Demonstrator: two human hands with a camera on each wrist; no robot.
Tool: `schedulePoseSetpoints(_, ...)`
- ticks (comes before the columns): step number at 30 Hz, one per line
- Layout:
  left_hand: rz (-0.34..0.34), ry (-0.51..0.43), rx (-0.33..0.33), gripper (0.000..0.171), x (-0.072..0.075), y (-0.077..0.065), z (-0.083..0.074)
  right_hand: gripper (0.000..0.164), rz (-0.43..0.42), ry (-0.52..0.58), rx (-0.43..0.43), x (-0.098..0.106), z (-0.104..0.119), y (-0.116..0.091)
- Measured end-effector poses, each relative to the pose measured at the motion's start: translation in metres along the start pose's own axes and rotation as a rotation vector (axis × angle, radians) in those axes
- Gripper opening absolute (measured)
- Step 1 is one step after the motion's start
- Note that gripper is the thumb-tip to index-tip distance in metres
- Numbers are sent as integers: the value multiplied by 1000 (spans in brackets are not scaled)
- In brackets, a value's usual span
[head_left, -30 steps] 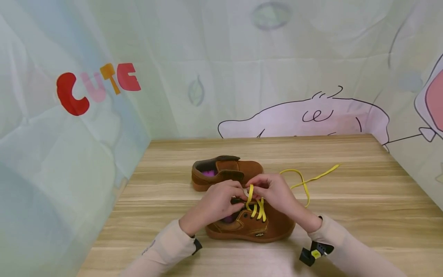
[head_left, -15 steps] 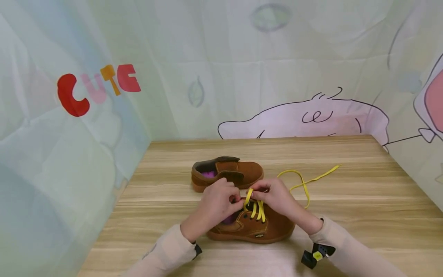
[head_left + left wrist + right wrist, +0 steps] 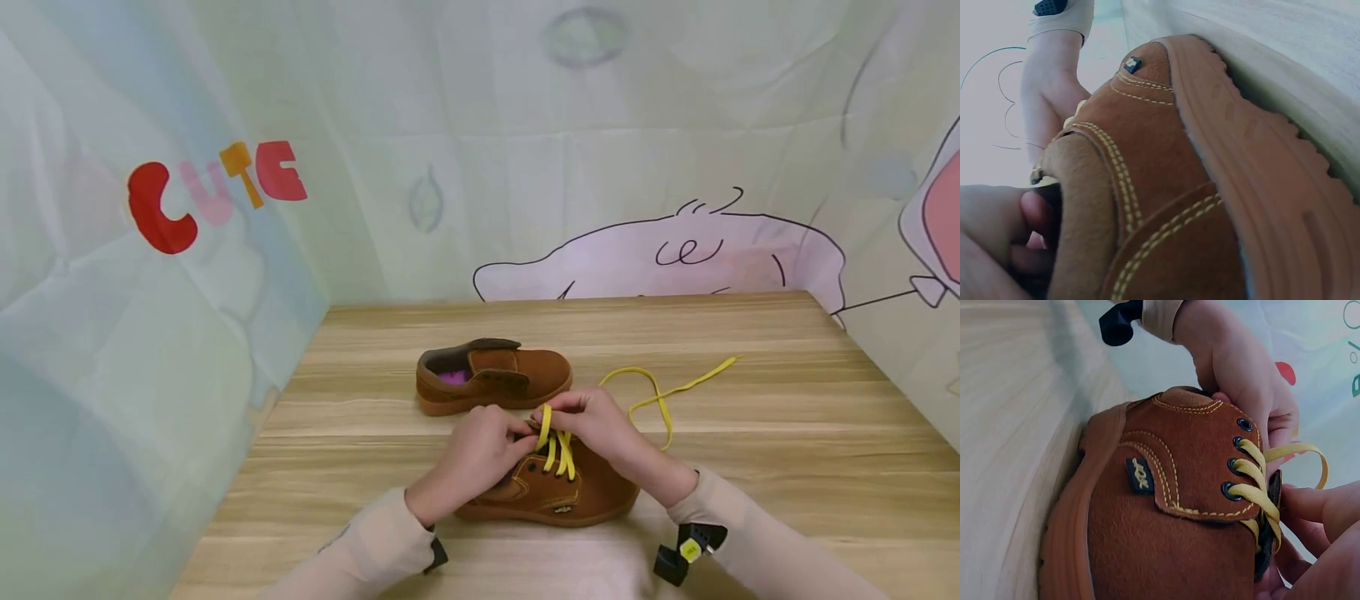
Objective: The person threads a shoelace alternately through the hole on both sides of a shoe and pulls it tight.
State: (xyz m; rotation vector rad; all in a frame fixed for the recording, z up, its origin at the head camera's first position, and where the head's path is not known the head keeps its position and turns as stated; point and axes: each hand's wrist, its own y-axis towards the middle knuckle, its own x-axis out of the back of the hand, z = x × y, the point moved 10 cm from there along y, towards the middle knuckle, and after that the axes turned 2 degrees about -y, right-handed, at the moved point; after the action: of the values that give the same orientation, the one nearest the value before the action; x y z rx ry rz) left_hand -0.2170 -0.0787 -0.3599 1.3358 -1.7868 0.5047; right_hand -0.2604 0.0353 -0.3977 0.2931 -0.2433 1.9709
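A brown suede shoe with yellow stitching stands on the table, its toe to the right. A yellow shoelace runs through several of its eyelets and rises in a small loop. With thumb and fingers, my right hand pinches the shoelace at the far eyelet flap. My left hand is at the shoe's opening, its curled fingertips close to the loop. In the left wrist view the left fingers reach into the opening; what lies between their tips is hidden.
A second brown shoe, without a lace, stands just behind the first. The long free part of the yellow shoelace lies loosely on the wooden table at the right. Printed curtains enclose the back and sides.
My left hand drew back from the loop and opened a little, then moved in again to the flap and loop. My right hand shifted slightly lower and stays at the shoelace.
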Motion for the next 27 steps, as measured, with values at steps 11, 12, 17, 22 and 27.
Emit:
schedulePoseSetpoints(11,-1,249,-82,9,12,-2,-10,19,-38,-17,31,4,2,1)
schedulePoseSetpoints(12,-2,319,-102,11,15,-3,-12,19,-43,-34,48,4,4,0)
schedulePoseSetpoints(17,-34,560,-165,30,34,-14,-16,15,-62,-78,113,6,11,-1)
schedulePoseSetpoints(22,-38,634,-166,36,48,-25,-12,12,-77,-152,152,6,18,-3)
schedulePoseSetpoints(27,-16,683,-218,34,57,-34,-10,18,-62,-239,186,3,25,-6)
